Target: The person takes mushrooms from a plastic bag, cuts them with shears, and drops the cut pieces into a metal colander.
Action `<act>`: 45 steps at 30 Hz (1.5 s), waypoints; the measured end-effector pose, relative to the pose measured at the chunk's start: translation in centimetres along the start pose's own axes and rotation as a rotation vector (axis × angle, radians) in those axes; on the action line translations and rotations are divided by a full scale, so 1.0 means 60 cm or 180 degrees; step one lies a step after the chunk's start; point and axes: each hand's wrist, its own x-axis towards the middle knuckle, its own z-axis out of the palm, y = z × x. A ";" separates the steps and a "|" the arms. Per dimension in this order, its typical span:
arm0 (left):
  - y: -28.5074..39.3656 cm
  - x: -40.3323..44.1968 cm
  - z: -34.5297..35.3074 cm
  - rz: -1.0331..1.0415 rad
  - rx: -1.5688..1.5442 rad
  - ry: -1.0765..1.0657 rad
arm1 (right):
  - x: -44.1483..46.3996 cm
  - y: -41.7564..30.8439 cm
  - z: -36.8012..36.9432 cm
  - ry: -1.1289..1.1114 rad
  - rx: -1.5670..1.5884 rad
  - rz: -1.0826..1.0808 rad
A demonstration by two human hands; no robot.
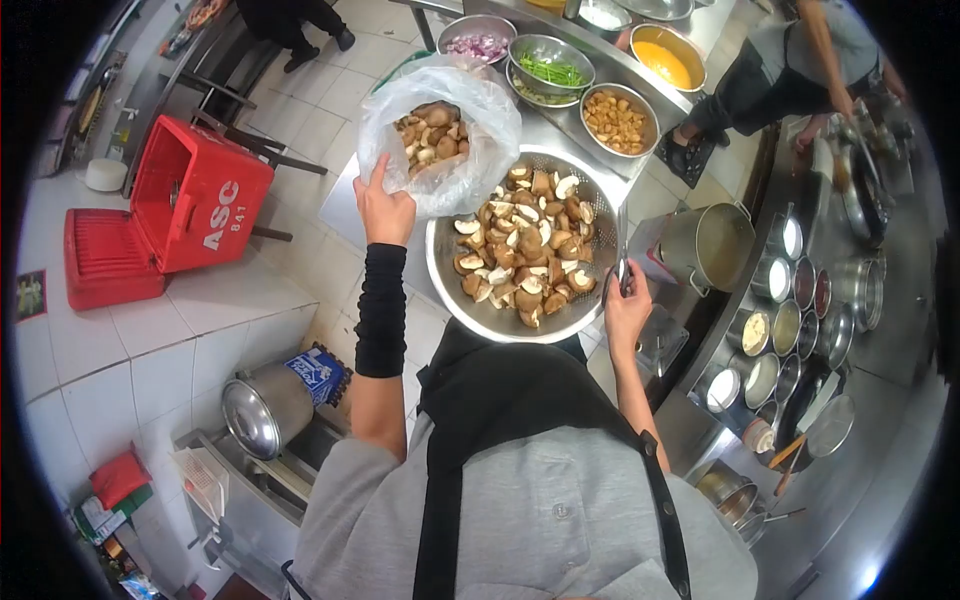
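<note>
My left hand (385,207) grips the near left edge of a clear plastic bag (480,110), its fingers partly hidden by the film. Whole brown mushrooms (437,140) lie inside the open bag. My right hand (627,305) is closed around the dark handles of a pair of scissors (623,235), blades pointing away from me, at the right rim of a steel colander (605,205). Cut mushrooms (530,245) with pale insides fill much of the colander, which stands right in front of my apron. The bag rests against its far left side.
Beyond are bowls of chopped onion (476,46), green vegetables (550,68), browned cubes (614,122) and orange liquid (665,60). A red cool box (200,200) stands left. At right, a co-worker (820,60) is by a counter with seasoning pots (785,275) and a large pot (715,245).
</note>
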 end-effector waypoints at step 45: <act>0.073 0.040 -0.001 -0.1303 -0.3609 -0.0894 | 0.055 -0.336 0.152 -0.2057 -0.0409 -0.1691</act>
